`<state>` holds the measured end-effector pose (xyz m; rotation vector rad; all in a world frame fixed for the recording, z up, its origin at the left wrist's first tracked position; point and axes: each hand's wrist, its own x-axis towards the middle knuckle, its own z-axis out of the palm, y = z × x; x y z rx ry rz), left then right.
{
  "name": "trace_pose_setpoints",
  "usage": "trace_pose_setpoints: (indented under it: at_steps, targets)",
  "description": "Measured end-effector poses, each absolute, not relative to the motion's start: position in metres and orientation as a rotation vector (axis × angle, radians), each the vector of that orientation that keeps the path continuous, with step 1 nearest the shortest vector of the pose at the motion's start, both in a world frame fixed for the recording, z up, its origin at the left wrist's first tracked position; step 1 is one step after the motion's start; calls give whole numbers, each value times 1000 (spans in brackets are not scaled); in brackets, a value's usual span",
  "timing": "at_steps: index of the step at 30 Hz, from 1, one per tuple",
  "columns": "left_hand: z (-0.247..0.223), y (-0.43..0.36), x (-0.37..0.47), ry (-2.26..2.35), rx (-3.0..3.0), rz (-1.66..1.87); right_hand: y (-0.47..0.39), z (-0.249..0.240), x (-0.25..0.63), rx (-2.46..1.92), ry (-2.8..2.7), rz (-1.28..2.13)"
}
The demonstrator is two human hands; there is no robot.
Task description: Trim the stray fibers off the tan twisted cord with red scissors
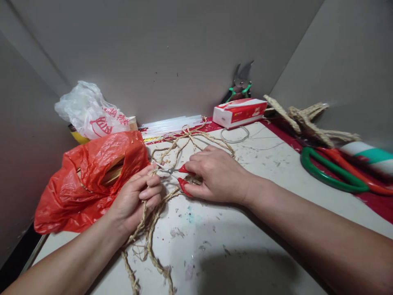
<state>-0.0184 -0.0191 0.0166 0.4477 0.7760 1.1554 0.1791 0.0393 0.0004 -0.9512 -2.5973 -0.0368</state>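
Note:
Pinched in my left hand (pixel 143 194) is a strand of braided straw rope (pixel 150 233), which hangs down toward the near side of the table. My right hand (pixel 211 174) has its fingers in the red handles of a small pair of scissors (pixel 170 170). The blades are spread and meet the rope right at my left fingertips; whether they cut into it I cannot tell. More of the rope lies looped on the table beyond my hands, partly hidden behind my right hand.
A red plastic bag (pixel 92 176) holding flat strips sits at left, with a white plastic bag (pixel 92 110) behind. At the back are clear sticks (pixel 175 122), a tissue pack (pixel 241 112) and pruning shears (pixel 241 82). Large green-and-orange-handled scissors (pixel 333 174) and straw braids (pixel 307 119) lie at right.

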Motion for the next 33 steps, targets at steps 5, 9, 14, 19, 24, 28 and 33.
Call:
trace_pose_setpoints:
  at_steps: [5, 9, 14, 19, 24, 28, 33]
  targets:
    - [15, -18, -14, 846, 576, 1188, 42, 1, 178, -1007, -2625, -10]
    - [13, -19, -11, 865, 677, 1216, 44, 0, 178, -1017, -2633, -10]
    - [10, -19, -14, 853, 714, 1222, 46, -2, 180, -1037, -2574, -11]
    - [8, -17, -15, 854, 742, 1244, 44, -3, 181, -1011, -2535, 9]
    - [6, -18, -13, 907, 826, 1276, 41, 0, 179, -1000, -2580, -31]
    - [5, -19, -13, 942, 881, 1300, 40, 2, 178, -1006, -2595, -106]
    - [4, -19, -13, 941, 891, 1301, 41, 1, 178, -1056, -2544, -87]
